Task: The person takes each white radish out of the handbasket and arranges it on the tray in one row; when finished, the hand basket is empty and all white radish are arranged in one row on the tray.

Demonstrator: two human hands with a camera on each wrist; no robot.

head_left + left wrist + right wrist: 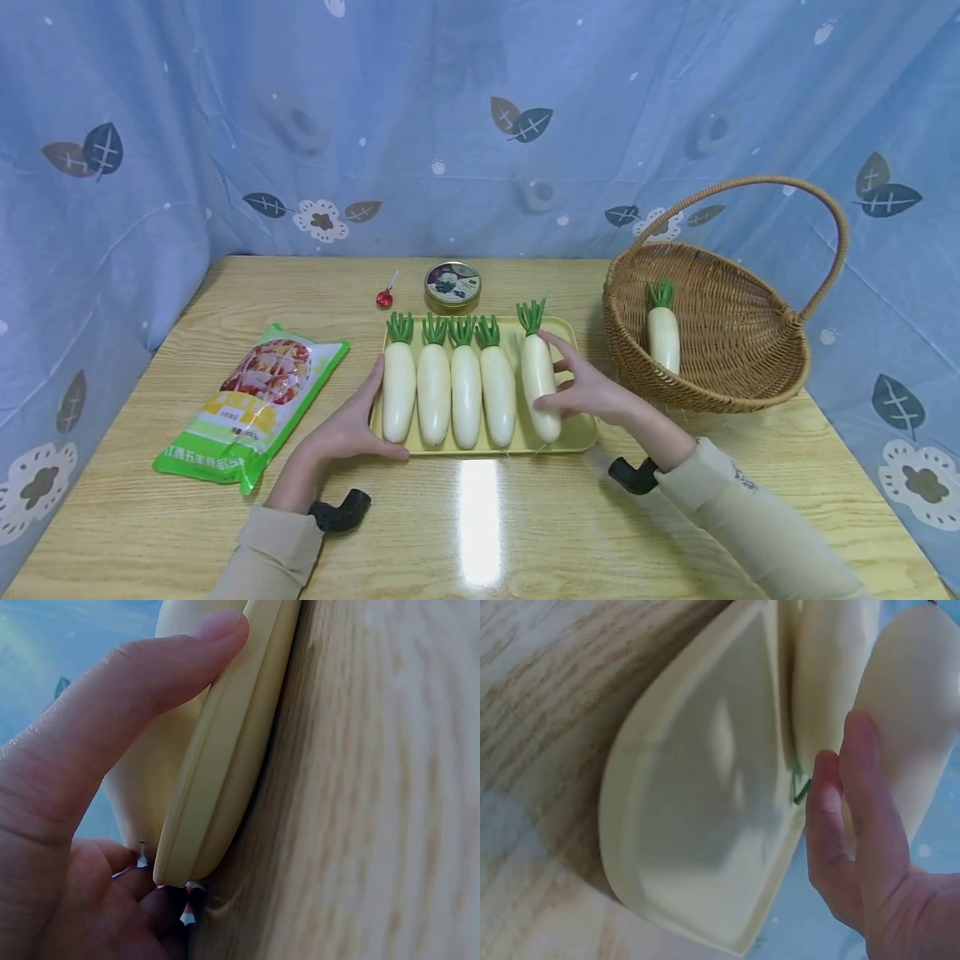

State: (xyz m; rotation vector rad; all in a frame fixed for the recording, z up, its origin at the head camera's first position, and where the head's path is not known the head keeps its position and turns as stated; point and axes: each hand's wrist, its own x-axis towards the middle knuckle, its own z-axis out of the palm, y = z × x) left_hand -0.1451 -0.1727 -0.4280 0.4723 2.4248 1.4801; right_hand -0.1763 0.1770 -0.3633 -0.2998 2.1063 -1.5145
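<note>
My right hand [588, 392] grips a white radish [537, 375] with a green top, thumb and fingers on opposite sides of it. In the right wrist view this radish [911, 697] is tilted above the bare right part of the tray. Several other white radishes [466, 396] lie side by side in the pale yellow tray [583, 433], tops away from me. At the tray's near left corner, my left hand [348, 429] holds the edge. The left wrist view shows its thumb [165, 667] on the rim [217, 757]; the other fingers are partly hidden behind the tray.
A wicker basket [720, 387] with a tall handle stands on the right, holding another white radish [663, 337]. On the left lies a green and white food bag [251, 400]. Behind the tray are a round tin [452, 285] and a red lollipop [385, 297].
</note>
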